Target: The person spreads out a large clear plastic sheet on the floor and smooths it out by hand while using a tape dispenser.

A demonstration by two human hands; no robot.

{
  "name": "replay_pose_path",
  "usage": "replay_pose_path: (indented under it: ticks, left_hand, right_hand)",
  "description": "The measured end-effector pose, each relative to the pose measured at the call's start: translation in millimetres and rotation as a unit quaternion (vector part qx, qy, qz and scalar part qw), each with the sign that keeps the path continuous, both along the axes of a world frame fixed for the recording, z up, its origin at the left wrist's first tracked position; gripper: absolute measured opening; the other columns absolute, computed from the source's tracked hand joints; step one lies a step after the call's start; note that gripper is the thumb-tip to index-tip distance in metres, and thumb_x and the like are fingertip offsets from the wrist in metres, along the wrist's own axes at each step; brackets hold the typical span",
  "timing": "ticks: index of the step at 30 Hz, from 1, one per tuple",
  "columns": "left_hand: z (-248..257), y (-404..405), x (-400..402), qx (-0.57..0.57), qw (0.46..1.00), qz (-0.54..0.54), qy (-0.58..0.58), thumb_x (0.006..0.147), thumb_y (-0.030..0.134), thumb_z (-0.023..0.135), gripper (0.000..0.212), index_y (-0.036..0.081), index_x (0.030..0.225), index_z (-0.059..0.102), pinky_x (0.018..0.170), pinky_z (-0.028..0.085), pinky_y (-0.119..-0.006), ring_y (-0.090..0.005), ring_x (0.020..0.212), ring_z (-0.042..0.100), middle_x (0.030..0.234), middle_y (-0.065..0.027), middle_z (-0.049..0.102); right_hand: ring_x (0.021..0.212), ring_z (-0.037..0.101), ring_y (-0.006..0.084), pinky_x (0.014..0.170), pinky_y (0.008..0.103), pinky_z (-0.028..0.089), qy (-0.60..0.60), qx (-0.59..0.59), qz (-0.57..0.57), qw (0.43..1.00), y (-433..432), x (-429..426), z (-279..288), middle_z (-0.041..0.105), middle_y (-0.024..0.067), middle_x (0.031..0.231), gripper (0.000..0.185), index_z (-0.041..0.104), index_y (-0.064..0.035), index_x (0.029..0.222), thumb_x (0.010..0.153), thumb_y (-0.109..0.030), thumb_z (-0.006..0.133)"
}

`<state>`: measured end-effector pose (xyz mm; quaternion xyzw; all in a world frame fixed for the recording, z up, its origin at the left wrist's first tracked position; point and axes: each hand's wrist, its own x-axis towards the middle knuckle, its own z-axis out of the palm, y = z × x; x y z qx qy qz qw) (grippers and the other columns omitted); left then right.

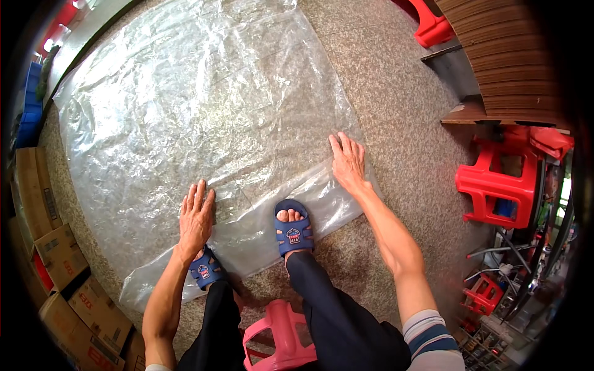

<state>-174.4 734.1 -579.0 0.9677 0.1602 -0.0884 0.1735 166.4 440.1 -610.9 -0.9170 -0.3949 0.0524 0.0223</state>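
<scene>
A large clear plastic sheet (218,106) lies spread and wrinkled over the speckled floor. Along its near side runs a doubled strip (260,241) that looks like a fold. My left hand (196,215) is flat over the sheet, fingers pointing away from me, just past my left sandal (206,269). Near the sheet's right edge my right hand (347,160) rests palm down with fingers slightly spread. Neither hand grips anything that I can see. My right blue sandal (294,227) stands on the near strip of plastic, between the two hands.
A pink plastic stool (280,336) is beneath me. Cardboard boxes (83,306) are stacked at left, below a blue crate (31,104). On the right are a red plastic stool (501,183), a wooden furniture piece (515,60) and cluttered metal racks (492,338). Speckled floor (408,139) borders the sheet.
</scene>
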Motion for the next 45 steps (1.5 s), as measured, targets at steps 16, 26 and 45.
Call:
replay_pose_path:
  ticks: [16, 26, 45]
  left_hand:
    - [-2.2, 0.1, -2.2, 0.008, 1.000, -0.002, 0.002, 0.084, -0.002, 0.052, 0.058, 0.007, 0.141, 0.049, 0.118, 0.026, -0.049, -0.0363, 0.147, 0.027, 0.159, -0.0164, 0.029]
    - [2.0, -0.9, 0.4, 0.005, 1.000, 0.002, 0.001, 0.084, -0.003, 0.052, 0.057, 0.006, 0.140, 0.050, 0.117, 0.027, -0.049, -0.0361, 0.147, 0.028, 0.159, -0.0169, 0.031]
    - [-0.9, -4.6, 0.9, -0.003, 1.000, 0.023, 0.003, 0.085, -0.002, 0.051, 0.057, 0.008, 0.141, 0.050, 0.118, 0.025, -0.051, -0.0353, 0.148, 0.027, 0.160, -0.0142, 0.029]
  right_hand:
    - [0.126, 0.046, 0.0349, 0.106, 0.0530, 0.033, 0.106, -0.001, -0.105, 0.989, 30.0, 28.7, 10.1, 0.042, 0.0155, 0.146, 0.060, 0.046, -0.0093, 0.144, 0.084, -0.005, 0.056]
    - [0.138, 0.036, 0.0357, 0.109, 0.0500, 0.038, 0.133, -0.096, -0.099, 0.981, 70.5, 82.3, 6.5, 0.022, 0.0060, 0.163, 0.071, 0.032, -0.0164, 0.153, 0.086, -0.004, 0.054]
    - [0.136, 0.037, 0.0329, 0.109, 0.0491, 0.033, 0.072, -0.060, -0.035, 0.995, 89.2, 73.0, -7.6, 0.025, 0.0072, 0.161, 0.069, 0.033, -0.0087, 0.151, 0.086, -0.005, 0.055]
